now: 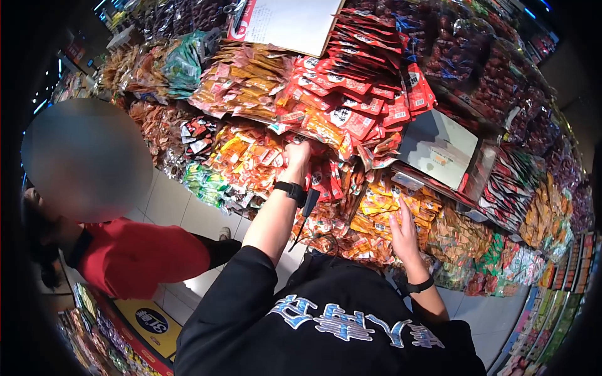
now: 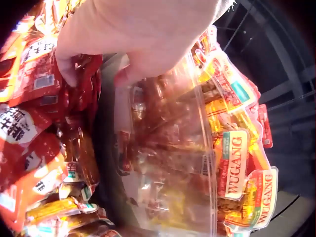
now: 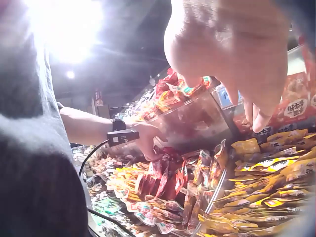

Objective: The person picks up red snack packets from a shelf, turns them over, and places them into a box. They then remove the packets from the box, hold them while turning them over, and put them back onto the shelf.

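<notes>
My left hand (image 1: 296, 156) reaches down into small red snack packets (image 1: 323, 182) in the display bin. In the left wrist view its fingers bend over glossy red packets (image 2: 37, 81), with the thumb apart beside a clear plastic bin wall (image 2: 200, 128). I cannot tell whether the fingers pinch a packet. Beyond that wall lie packets marked WUGANG (image 2: 234, 163). My right hand (image 1: 404, 235) hovers over yellow packets (image 1: 373, 216), fingers extended and holding nothing. Its fingers point downward in the right wrist view, above rows of yellow packets (image 3: 261, 197).
A person in a red top (image 1: 157, 257) stands at the left. Larger red packets (image 1: 360, 94) are heaped behind my left hand. A white sheet (image 1: 291, 25) and a pale panel (image 1: 439, 147) stand among the bins. A black cable (image 1: 303, 219) hangs from my left wrist.
</notes>
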Demonstrator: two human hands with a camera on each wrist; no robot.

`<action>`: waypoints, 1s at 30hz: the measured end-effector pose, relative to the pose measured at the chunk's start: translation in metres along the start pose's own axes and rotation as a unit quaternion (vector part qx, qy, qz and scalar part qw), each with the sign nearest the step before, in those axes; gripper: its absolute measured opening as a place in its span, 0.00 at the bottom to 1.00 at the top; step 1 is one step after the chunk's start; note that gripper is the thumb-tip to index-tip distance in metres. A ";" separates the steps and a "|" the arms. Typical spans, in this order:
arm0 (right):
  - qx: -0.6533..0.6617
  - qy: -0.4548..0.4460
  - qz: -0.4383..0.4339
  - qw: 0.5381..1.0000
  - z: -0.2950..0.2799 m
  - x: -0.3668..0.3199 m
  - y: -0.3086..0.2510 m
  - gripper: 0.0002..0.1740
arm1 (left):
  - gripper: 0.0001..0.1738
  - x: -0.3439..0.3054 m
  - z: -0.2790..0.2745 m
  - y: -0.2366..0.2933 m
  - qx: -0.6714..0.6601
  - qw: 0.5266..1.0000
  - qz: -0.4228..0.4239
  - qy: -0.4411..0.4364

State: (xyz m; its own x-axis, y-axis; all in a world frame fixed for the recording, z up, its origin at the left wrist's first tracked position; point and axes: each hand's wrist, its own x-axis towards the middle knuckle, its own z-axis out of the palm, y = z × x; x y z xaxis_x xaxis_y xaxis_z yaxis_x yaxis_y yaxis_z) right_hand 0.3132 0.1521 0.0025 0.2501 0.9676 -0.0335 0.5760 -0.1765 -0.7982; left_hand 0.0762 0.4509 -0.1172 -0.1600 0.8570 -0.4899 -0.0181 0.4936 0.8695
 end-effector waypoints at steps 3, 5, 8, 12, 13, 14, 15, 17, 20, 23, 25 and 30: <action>-0.012 0.042 -0.015 0.999 -0.002 -0.005 0.009 0.31 | 0.41 -0.007 0.006 0.009 0.129 0.990 -0.025 0.050; -0.007 0.065 0.002 0.998 -0.007 -0.009 0.020 0.30 | 0.41 0.002 0.003 0.001 0.165 0.985 -0.002 0.054; -0.014 0.115 0.037 0.993 -0.020 -0.010 0.025 0.27 | 0.40 0.016 -0.009 -0.014 0.140 0.990 0.016 0.002; 0.023 0.186 0.020 0.982 -0.035 -0.011 0.045 0.20 | 0.43 0.027 -0.030 -0.033 0.114 0.993 0.025 -0.028; 0.050 0.193 0.014 0.980 -0.042 -0.011 0.043 0.17 | 0.44 0.035 -0.036 -0.041 0.111 0.993 0.030 -0.029; 0.075 0.201 0.009 0.977 -0.050 -0.012 0.041 0.15 | 0.45 0.023 -0.040 -0.040 0.112 0.992 0.039 -0.036; 0.052 0.231 -0.008 0.971 -0.056 -0.010 0.038 0.10 | 0.46 0.009 -0.043 -0.039 0.113 0.992 0.047 -0.043; 0.034 0.246 -0.012 0.969 -0.077 -0.010 0.028 0.07 | 0.44 -0.058 -0.042 -0.011 0.120 0.988 0.089 -0.023; -0.071 0.297 -0.076 0.949 -0.114 0.000 0.006 0.06 | 0.37 -0.107 -0.052 -0.012 0.164 0.974 0.149 -0.038; -0.162 0.263 -0.093 0.947 -0.150 0.018 -0.002 0.12 | 0.24 -0.151 -0.054 -0.015 0.050 0.981 0.129 -0.138; -0.257 0.174 -0.083 0.947 -0.169 0.032 0.003 0.19 | 0.21 -0.170 -0.049 -0.023 0.016 0.979 0.120 -0.165; -0.430 -0.077 -0.011 0.900 -0.206 0.070 0.026 0.23 | 0.16 -0.196 -0.031 -0.034 0.051 0.958 0.149 -0.239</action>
State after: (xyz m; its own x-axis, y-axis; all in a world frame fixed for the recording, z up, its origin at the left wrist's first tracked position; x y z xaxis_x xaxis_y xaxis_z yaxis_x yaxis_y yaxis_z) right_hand 0.5060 0.1776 0.1036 0.1588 0.9744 -0.1589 0.9850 -0.1674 -0.0423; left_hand 0.0775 0.2610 -0.0487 0.3283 0.9199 -0.2146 0.0582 0.2070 0.9766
